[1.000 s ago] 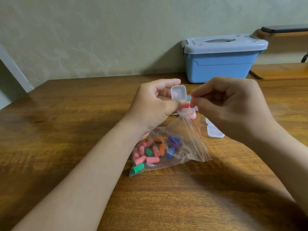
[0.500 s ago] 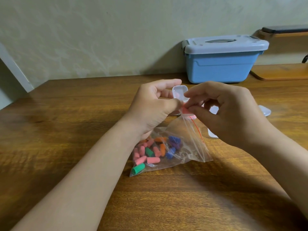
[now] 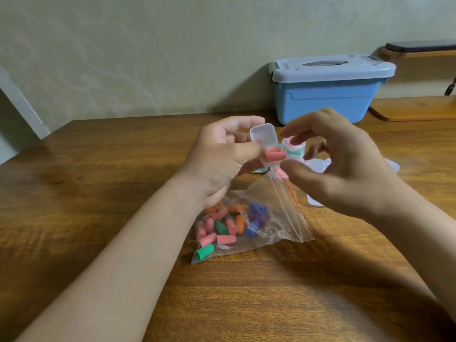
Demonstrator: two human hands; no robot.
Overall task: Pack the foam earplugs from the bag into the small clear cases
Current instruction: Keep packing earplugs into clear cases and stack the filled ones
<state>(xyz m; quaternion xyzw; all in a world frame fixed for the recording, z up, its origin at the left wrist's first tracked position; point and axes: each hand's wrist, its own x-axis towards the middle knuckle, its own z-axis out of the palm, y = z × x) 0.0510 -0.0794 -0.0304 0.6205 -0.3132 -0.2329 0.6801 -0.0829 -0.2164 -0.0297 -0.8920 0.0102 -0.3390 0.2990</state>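
Note:
My left hand [image 3: 222, 159] holds a small clear case [image 3: 263, 137] above the table, its lid tipped open. Two pink earplugs [image 3: 274, 154] lie in it. My right hand [image 3: 343, 166] hovers just right of the case, with index finger and thumb spread apart and nothing between them. Below lies the clear zip bag [image 3: 278, 218] with several pink, orange, green and blue earplugs [image 3: 222, 228]. Its top corner rises to just under the case. Behind the case, filled cases [image 3: 294, 149] with pink and green earplugs stand stacked, partly hidden by my right fingers.
Empty clear cases [image 3: 317, 165] lie on the wooden table [image 3: 98, 193] behind and under my right hand. A blue storage box with a grey lid [image 3: 328, 95] stands against the wall. A wooden shelf [image 3: 414, 109] sits at the far right.
My right hand was pinching a pink earplug at the case's mouth. The earplug now lies in the case, and the right fingers have opened and drawn slightly away.

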